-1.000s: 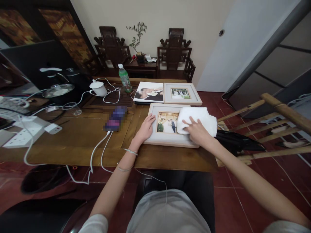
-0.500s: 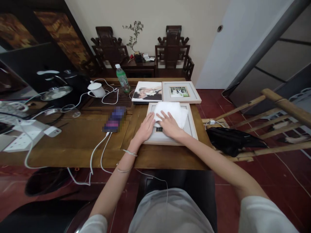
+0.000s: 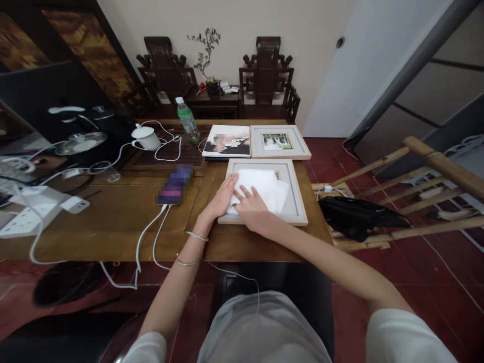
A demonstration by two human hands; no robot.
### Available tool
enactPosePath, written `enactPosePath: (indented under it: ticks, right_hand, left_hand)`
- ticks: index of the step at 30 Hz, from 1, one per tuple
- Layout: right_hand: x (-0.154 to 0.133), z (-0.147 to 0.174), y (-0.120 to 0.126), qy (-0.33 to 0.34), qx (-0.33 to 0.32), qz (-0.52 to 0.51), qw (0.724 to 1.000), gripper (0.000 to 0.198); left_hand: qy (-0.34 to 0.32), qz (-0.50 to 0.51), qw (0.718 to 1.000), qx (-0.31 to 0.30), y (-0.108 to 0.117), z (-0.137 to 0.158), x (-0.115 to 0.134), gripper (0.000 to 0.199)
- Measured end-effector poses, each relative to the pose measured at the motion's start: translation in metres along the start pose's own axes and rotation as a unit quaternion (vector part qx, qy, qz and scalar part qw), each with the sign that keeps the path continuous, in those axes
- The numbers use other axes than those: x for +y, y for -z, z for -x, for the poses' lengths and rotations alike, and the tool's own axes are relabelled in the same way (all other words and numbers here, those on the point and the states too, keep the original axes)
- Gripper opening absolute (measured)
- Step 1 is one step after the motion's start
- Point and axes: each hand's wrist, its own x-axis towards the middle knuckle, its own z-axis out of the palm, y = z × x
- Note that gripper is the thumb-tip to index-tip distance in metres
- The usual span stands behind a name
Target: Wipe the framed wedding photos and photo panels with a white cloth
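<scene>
A picture frame [image 3: 300, 204] with a pale wooden border and a light grey mat lies flat near the table's front edge. Spread over its middle is a folded white cloth [image 3: 260, 184], hiding most of the small picture inside. My right hand [image 3: 251, 209] presses on the cloth's front left part, fingers spread and stretched out. At the frame's left border rests my left hand [image 3: 223, 194], its fingers extended and touching the cloth's left edge; it grips nothing that I can see.
Behind lie another picture frame [image 3: 298, 146] and a photo book [image 3: 223, 146]. Leftward are a phone [image 3: 176, 184] with cables, a green bottle [image 3: 188, 121], a white lidded cup [image 3: 146, 138] and a power strip [image 3: 28, 217]. A bamboo rack [image 3: 359, 194] stands right of the table.
My right hand and the white cloth have slid toward me and slightly left on the frame. A corner of the inner picture now shows behind the cloth. The view has shifted slightly.
</scene>
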Motion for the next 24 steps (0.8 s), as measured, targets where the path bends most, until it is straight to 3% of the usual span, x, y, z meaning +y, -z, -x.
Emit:
enactPosePath:
  ticks: [6,18,24]
  right_hand:
    - [-0.021,0.037,0.011,0.055,0.044,-0.027,0.997,0.027]
    - [-0.021,0.027,-0.006,0.069,0.079,-0.041,0.994,0.031]
    - [-0.006,0.053,-0.005,0.053,0.048,-0.043,0.996,0.038]
  left_hand:
    - [-0.018,-0.053,0.998,-0.037,0.004,-0.004,-0.006,0.056]
    - [-0.058,-0.07,0.995,-0.052,0.004,-0.004,-0.017,0.052]
    - [-0.073,-0.098,0.992,-0.026,-0.001,-0.003,-0.017,0.052]
